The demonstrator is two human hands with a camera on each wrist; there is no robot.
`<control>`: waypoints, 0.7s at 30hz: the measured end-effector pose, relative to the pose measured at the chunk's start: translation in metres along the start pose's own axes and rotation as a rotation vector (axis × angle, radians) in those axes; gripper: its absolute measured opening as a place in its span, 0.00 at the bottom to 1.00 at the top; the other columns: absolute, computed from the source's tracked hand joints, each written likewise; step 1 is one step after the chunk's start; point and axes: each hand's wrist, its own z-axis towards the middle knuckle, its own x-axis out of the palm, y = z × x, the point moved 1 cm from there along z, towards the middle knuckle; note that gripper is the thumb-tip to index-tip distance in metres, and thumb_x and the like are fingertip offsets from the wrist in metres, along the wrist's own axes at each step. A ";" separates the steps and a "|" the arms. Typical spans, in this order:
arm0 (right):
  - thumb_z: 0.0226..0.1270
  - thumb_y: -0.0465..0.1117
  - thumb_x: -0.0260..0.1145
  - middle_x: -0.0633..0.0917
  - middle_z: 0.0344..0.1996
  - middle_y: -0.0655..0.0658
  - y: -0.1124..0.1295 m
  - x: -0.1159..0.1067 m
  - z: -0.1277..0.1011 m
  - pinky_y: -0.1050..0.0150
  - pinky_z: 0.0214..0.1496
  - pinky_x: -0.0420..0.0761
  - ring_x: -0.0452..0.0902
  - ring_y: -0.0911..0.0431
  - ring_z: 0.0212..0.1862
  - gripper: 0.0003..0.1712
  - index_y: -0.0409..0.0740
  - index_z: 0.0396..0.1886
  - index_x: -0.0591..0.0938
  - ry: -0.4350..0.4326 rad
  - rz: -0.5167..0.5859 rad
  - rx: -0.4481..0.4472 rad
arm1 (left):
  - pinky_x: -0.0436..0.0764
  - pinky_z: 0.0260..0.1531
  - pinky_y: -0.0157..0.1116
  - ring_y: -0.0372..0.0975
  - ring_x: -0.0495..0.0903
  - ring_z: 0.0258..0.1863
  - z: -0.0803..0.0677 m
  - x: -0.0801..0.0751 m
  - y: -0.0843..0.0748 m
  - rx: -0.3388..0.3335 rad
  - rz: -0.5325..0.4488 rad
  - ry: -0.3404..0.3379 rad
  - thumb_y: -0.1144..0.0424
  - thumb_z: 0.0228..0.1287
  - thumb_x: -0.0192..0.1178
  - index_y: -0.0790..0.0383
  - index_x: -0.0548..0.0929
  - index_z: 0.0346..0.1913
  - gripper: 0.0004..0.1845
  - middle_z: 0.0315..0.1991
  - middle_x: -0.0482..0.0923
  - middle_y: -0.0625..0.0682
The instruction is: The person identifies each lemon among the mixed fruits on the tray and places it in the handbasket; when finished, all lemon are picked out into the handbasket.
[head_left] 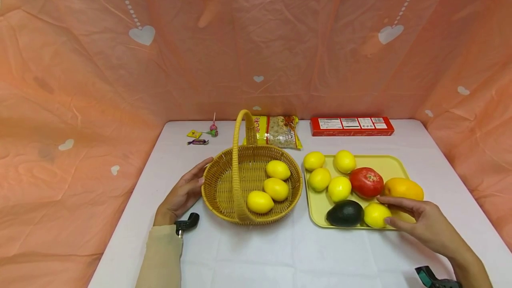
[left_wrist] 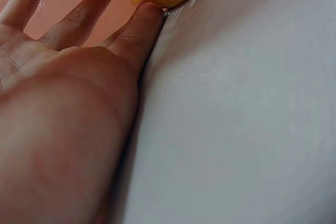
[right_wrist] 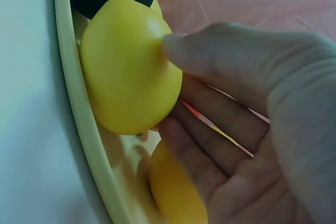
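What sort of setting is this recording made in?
Probably a staged tabletop recording booth, not a real kitchen: a white table walled on three sides by peach cloth with hearts, with neatly laid props on it, a basket of lemons and a tray of fruit.

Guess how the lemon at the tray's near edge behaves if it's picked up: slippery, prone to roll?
The lemon looks smooth and faintly glossy, so it is probably a bit slippery between the right hand's thumb and fingers. Its rounded oval shape suggests it would roll if nudged, though the avocado beside it and the tray rim would likely stop it.
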 end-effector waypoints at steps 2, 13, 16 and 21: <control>0.62 0.34 0.83 0.89 0.55 0.70 0.000 0.001 0.000 0.89 0.55 0.72 0.69 0.88 0.61 0.24 0.46 0.59 0.92 -0.021 -0.034 0.008 | 0.79 0.70 0.35 0.35 0.74 0.73 0.000 0.000 0.000 0.000 0.000 0.000 0.71 0.84 0.48 0.57 0.58 0.89 0.35 0.81 0.65 0.46; 0.59 0.39 0.87 0.91 0.54 0.65 0.004 0.008 -0.004 0.86 0.52 0.78 0.76 0.84 0.56 0.28 0.50 0.61 0.92 0.000 -0.079 0.023 | 0.78 0.71 0.34 0.35 0.73 0.74 0.000 0.000 0.001 -0.001 0.007 0.000 0.70 0.84 0.49 0.57 0.58 0.89 0.35 0.82 0.64 0.46; 0.60 0.38 0.85 0.88 0.56 0.70 0.001 0.007 -0.005 0.83 0.50 0.81 0.79 0.81 0.53 0.28 0.47 0.62 0.91 0.015 -0.066 0.040 | 0.78 0.71 0.35 0.35 0.73 0.74 0.001 0.000 0.001 -0.008 0.007 -0.003 0.70 0.84 0.49 0.57 0.58 0.89 0.35 0.82 0.64 0.46; 0.63 0.33 0.82 0.84 0.56 0.76 -0.006 0.007 -0.007 0.81 0.49 0.82 0.83 0.77 0.52 0.28 0.38 0.64 0.88 0.032 0.043 0.056 | 0.78 0.71 0.35 0.35 0.73 0.74 0.001 0.000 0.000 -0.011 0.000 -0.004 0.70 0.84 0.49 0.57 0.58 0.89 0.35 0.82 0.65 0.46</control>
